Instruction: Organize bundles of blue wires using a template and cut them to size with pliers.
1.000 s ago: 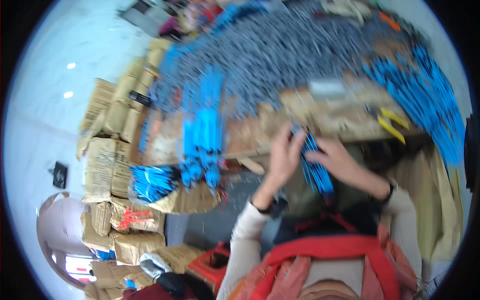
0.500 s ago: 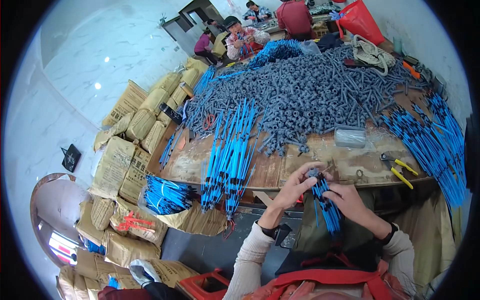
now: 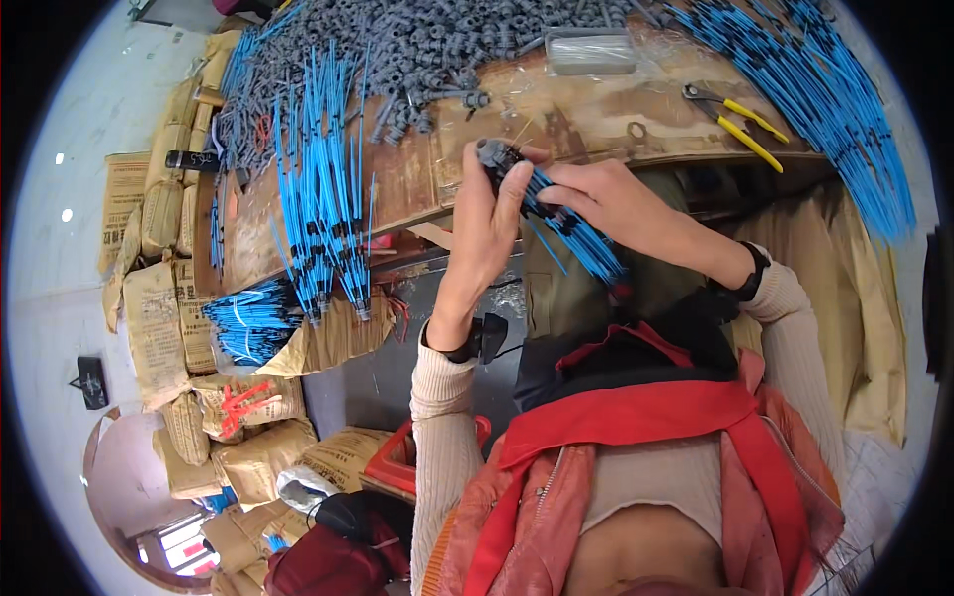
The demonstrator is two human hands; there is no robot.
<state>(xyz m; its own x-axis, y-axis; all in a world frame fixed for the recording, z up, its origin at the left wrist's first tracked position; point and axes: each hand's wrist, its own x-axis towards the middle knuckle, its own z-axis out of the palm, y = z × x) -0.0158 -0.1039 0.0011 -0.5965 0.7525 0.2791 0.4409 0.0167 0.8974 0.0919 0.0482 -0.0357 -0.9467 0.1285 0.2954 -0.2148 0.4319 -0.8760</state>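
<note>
In front of the table edge, my left hand (image 3: 487, 214) is closed around a grey plastic fitting (image 3: 496, 154) at the top of a bundle of thin blue sticks with black bands (image 3: 586, 245). Its thumb presses along the fitting's side. From the right, my right hand (image 3: 611, 199) pinches the bundle's upper part, just below the fitting. The bundle slants down to the right over my lap, and one stick hangs apart on its left. My fingers cover where sticks and fitting meet.
Grey plastic fittings (image 3: 397, 45) lie heaped on the wooden table (image 3: 417, 169). More blue sticks (image 3: 323, 169) lie at the left edge, others (image 3: 825, 99) at the right. Near them are yellow-handled pliers (image 3: 740, 119) and a clear plastic box (image 3: 591, 52). Brown sacks (image 3: 154, 308) line the left.
The view has tipped downward, so table and hands sit higher in it. The bundle now slants more to the right. Both hands keep their hold on it.
</note>
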